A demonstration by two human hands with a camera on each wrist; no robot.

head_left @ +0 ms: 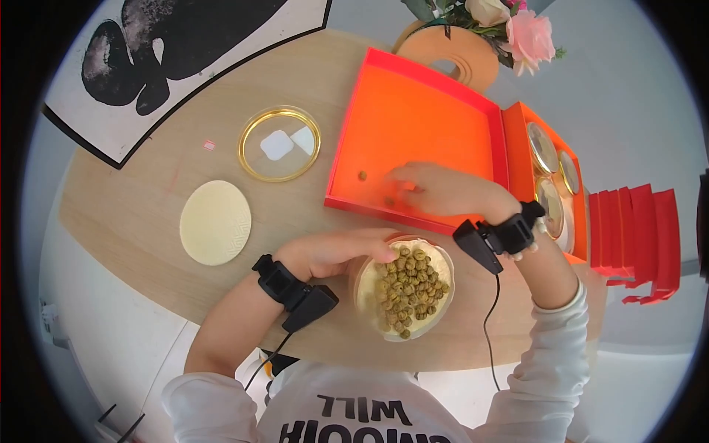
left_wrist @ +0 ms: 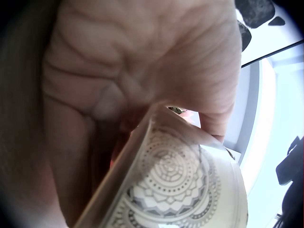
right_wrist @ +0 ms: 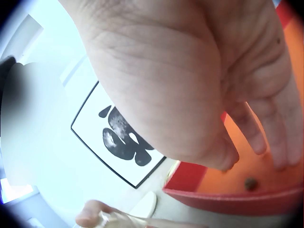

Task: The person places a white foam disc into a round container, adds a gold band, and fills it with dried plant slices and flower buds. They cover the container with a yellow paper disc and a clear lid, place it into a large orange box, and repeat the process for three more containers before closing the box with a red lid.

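Observation:
My left hand (head_left: pixel 336 251) grips a clear round tub (head_left: pixel 360 284) at the near table edge, with the thumb over its rim. Ribbed olive-brown dried balls (head_left: pixel 413 288) lie in the tub on a pale lining. In the left wrist view, the tub's patterned wall (left_wrist: pixel 168 166) stands under my palm. Over the near side of a red box lid with an orange inside (head_left: pixel 428 111), my right hand (head_left: pixel 443 188) reaches down with loosely extended fingers. One dried ball (head_left: pixel 362 176) lies beyond the fingertips; another ball (right_wrist: pixel 251 184) is below them, near the lid's wall.
Left of the lid lie a clear gold-rimmed cover (head_left: pixel 281 173) and a cream disc (head_left: pixel 215 223). An orange box (head_left: pixel 524 177) holding gold-rimmed tubs adjoins the lid's right side. Red folded bags (head_left: pixel 635 236) stand farther right. Flowers (head_left: pixel 528 37) are at the back.

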